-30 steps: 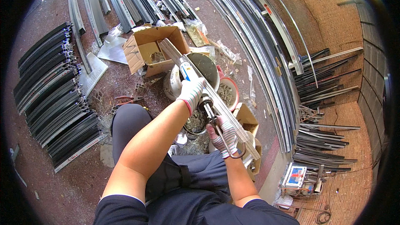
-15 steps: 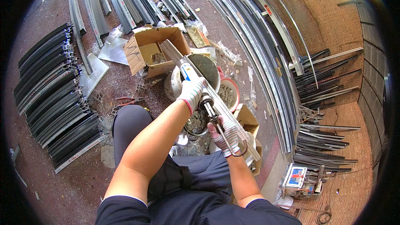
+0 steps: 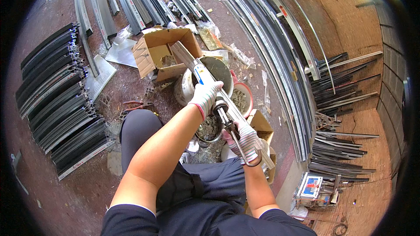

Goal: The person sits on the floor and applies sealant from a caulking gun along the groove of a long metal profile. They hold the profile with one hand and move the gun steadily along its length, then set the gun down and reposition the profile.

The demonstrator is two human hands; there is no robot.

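Observation:
A caulking gun (image 3: 222, 112) lies slantwise in front of me, its front pointing away to the upper left. Loaded in it is a white and blue sealant cartridge (image 3: 204, 75). My left hand (image 3: 206, 98), in a striped knit glove, wraps round the barrel. At the handle and trigger end, my right hand (image 3: 243, 141), gloved the same way, is closed; the hooked rod curves below it. Alongside the gun runs a pale metal profile (image 3: 236, 112), over buckets. Whether a finger presses the trigger is hidden.
Past the gun stand an open cardboard box (image 3: 143, 54), a grey bucket (image 3: 221, 67) and a red-rimmed bucket (image 3: 247, 100) with scraps. Red-handled pliers (image 3: 136, 103) lie by my knee. Black profiles (image 3: 65, 113) are stacked left; long profiles (image 3: 280, 74) line the right.
Both hands and the caulking gun have shifted slightly to the right. Their grips look the same, and the view itself has moved a little.

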